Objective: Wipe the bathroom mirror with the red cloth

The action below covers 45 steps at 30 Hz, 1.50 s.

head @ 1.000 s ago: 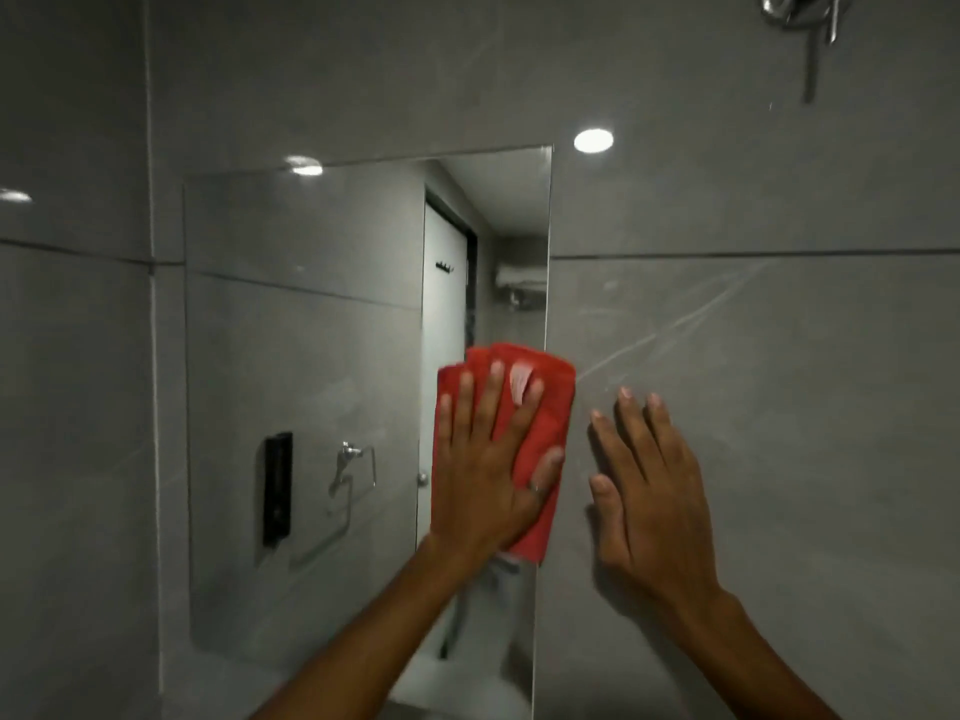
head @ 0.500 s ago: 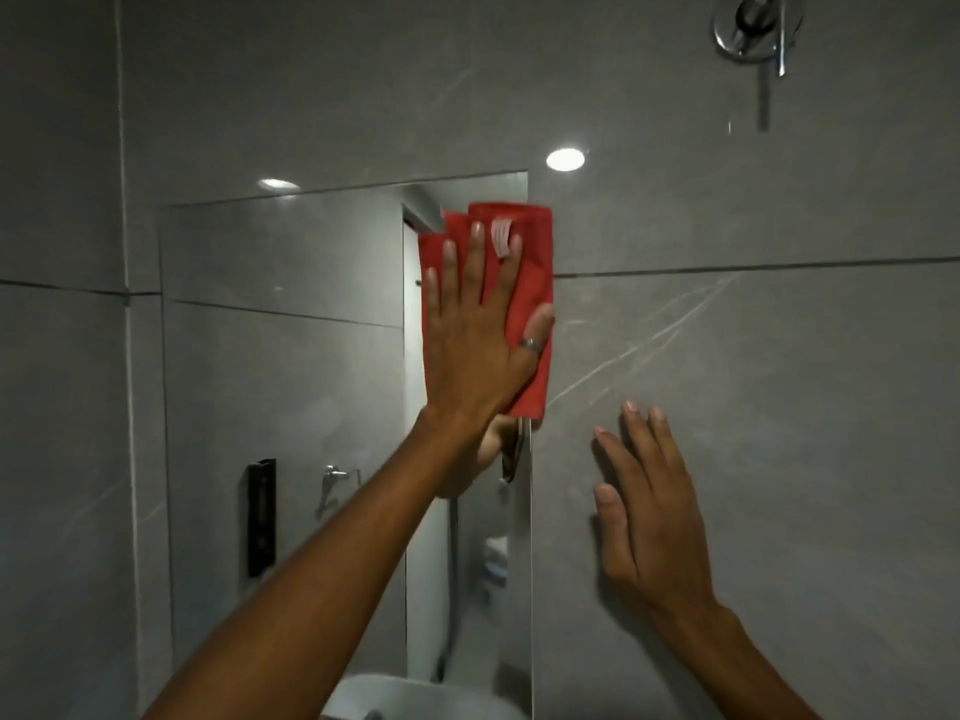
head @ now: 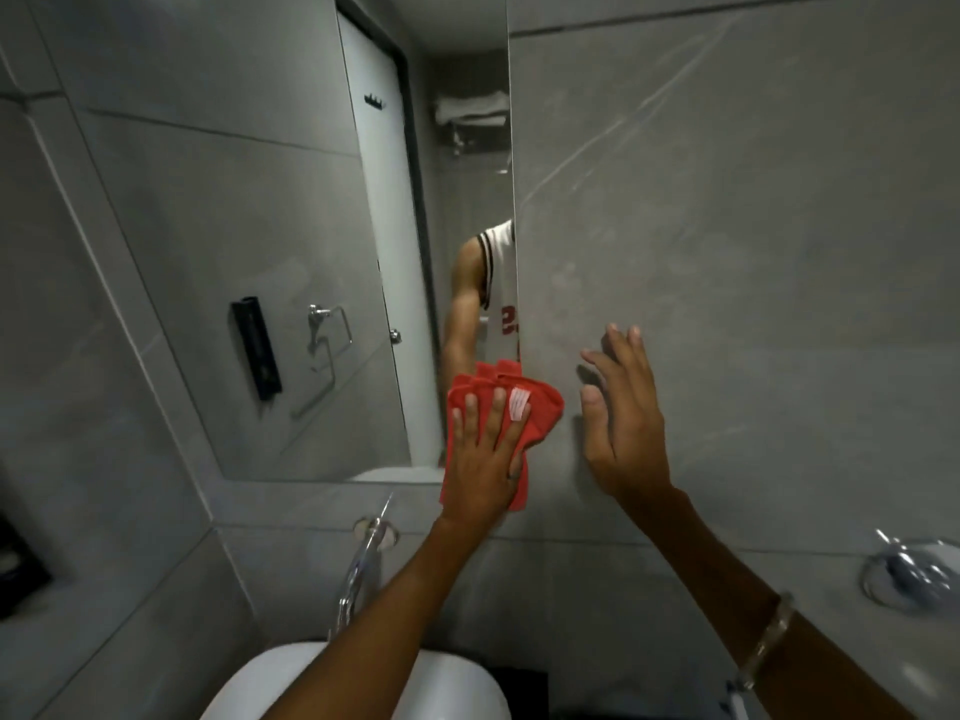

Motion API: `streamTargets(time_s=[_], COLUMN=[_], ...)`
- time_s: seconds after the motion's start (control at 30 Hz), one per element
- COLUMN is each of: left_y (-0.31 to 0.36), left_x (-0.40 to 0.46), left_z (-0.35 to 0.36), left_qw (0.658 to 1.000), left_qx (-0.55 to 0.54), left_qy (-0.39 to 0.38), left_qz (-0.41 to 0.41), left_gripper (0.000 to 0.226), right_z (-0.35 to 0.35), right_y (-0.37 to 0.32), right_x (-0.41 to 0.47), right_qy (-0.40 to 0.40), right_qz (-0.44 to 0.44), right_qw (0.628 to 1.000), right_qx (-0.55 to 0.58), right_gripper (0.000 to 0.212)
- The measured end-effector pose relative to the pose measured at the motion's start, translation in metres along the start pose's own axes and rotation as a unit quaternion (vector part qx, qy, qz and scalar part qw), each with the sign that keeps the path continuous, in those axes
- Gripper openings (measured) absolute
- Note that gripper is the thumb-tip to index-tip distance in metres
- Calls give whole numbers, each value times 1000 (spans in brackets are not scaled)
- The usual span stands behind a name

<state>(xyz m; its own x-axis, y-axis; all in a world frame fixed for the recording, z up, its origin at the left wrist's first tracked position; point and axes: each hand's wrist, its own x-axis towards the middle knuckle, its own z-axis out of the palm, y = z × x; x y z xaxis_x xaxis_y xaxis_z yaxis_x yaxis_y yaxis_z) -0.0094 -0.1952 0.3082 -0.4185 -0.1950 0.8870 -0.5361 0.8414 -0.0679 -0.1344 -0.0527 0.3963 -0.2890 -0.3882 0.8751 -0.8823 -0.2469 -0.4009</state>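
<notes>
While the left hand (head: pixel 485 457) presses the red cloth (head: pixel 540 413) flat with its fingers spread, the cloth sits at the lower right corner of the mirror (head: pixel 260 226), a little below the middle of the frame, and already hangs past both the right edge and the bottom edge of the glass onto the grey wall (head: pixel 753 200). The palm pins the cloth to the surface; the fingers are not curled round it. The right hand (head: pixel 623 423) is open, fingers apart, holding nothing, and lies against or just off the wall to the right of the cloth (I cannot tell whether the palm touches).

The main risk, as I judge it, is that the cloth comes loose. It is bunched and folded under the palm, held only by pressure, and its lower part dangles; if the palm lifts or slides over the raised mirror edge, the cloth could catch there and drop toward the white basin (head: pixel 363 683) and the chrome tap (head: pixel 363 558) at the bottom of the frame. A second risk is wasted effort, since part of the cloth is rubbing wall, not glass, so the corner strip may stay smeared. The large left part of the mirror looks unwiped from here, though streaks are too faint to judge. Fingertips passing the bare glass edge could also scrape on it.
</notes>
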Motion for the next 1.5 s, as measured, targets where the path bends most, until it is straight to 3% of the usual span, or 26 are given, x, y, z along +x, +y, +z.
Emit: streamTargets(time_s=[0.07, 0.13, 0.2, 0.23, 0.3, 0.4, 0.43, 0.47, 0.57, 0.63, 0.7, 0.77, 0.8, 0.87, 0.9, 0.97, 1.0, 1.03, 1.07, 1.17, 1.3, 1.5], left_y=[9, 16, 25, 34, 52, 87, 96, 107, 130, 143, 153, 160, 163, 168, 171, 177, 181, 186, 191, 210, 221, 230], left_x=[-38, -75, -102, -115, -130, -137, -138, -144, -152, -159, -168, -179, -186, -202, -212, -234, -246, -258, -270, -301, -327, -347], left_z=[0, -1, -6, -10, -16, -33, -35, -37, -39, -35, -25, -16, -12, -7, -5, 3, 4, 3, 6, 20, 41, 52], left_qw=[999, 991, 963, 935, 871, 699, 653, 639, 699, 754, 786, 767, 741, 655, 590, 416, 350, 324, 327, 390, 437, 489], left_qx=[-8, -35, -132, -202, -326, -503, -542, -549, -505, -461, -396, -350, -352, -417, -454, -501, -502, -488, -464, -378, -345, -300], left_qy=[-35, -121, -209, -241, -234, -177, -168, -171, -244, -310, -375, -423, -433, -403, -392, -417, -437, -465, -480, -496, -489, -549], left_qz=[-16, -41, -107, -163, -285, -476, -502, -511, -443, -349, -292, -331, -373, -485, -541, -634, -660, -664, -668, -678, -671, -608], left_gripper=[90, 91, 82, 73, 58, 52, 52, 52, 51, 53, 55, 58, 62, 69, 66, 52, 48, 47, 48, 52, 59, 58], right_z=[-1, -2, -2, -3, -3, -2, -1, -3, -5, -11, -16, -25, -30, -38, -40, -42, -42, -42, -41, -32, -17, -2], right_y=[-1, 2, 10, 13, 18, 12, 11, 9, 8, 6, 16, 29, 37, 56, 66, 88, 96, 103, 109, 134, 162, 165], right_x=[-23, -50, -77, -94, -121, -162, -173, -187, -209, -218, -237, -263, -278, -304, -316, -337, -347, -354, -362, -391, -416, -438], right_qy=[-17, -38, -43, -38, -23, -37, -45, -55, -97, -120, -110, -93, -87, -67, -60, -53, -59, -75, -96, -162, -180, -373], right_qz=[35, 73, 103, 126, 204, 334, 389, 446, 601, 656, 686, 710, 719, 739, 752, 774, 784, 793, 802, 818, 822, 733], right_qw=[999, 997, 994, 990, 973, 933, 910, 879, 730, 633, 572, 538, 530, 515, 506, 498, 496, 491, 488, 487, 493, 567], right_qx=[4, 6, 21, 43, 102, 129, 139, 161, 310, 394, 436, 444, 441, 429, 419, 388, 370, 353, 331, 262, 220, -43], right_gripper=[51, 55, 55, 54, 46, 26, 25, 26, 41, 44, 37, 32, 30, 26, 25, 31, 34, 36, 37, 47, 46, 42])
